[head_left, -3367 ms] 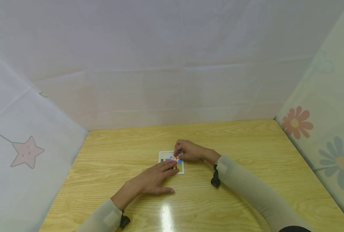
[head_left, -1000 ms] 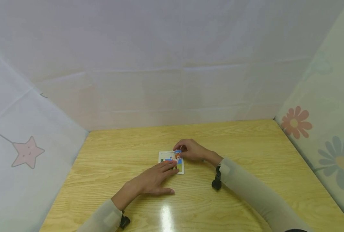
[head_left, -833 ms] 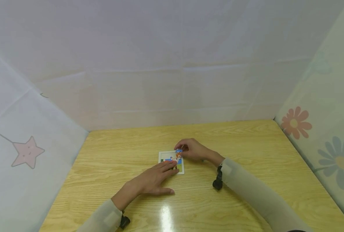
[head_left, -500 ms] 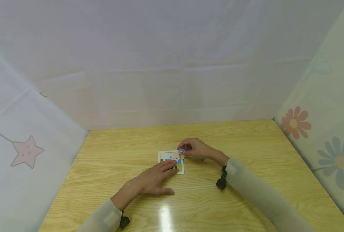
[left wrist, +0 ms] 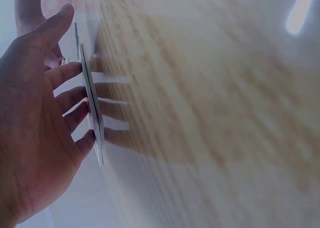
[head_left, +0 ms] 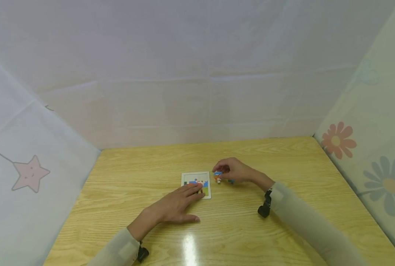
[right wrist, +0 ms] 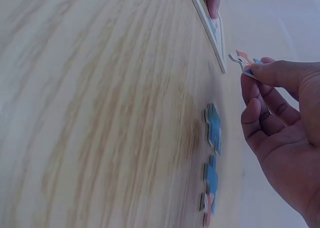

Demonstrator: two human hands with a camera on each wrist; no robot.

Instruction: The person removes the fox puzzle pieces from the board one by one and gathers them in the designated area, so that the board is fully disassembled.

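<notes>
Seemingly unloading: left hand (head_left: 177, 203), spread, steadies the puzzle board (head_left: 196, 176); past its right edge, right hand (head_left: 235, 171) pinches a piece (right wrist: 243, 59) for setting down.

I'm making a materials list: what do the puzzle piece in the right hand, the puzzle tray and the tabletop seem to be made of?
Puzzle piece: stiff card or thin wood, to judge by its pale cut edge; printed face. Puzzle tray: likely similar board; its edge shows a dark line, perhaps two layers. Tabletop: wood or wood-look laminate, glossy, with grain and a bright reflection.
</notes>
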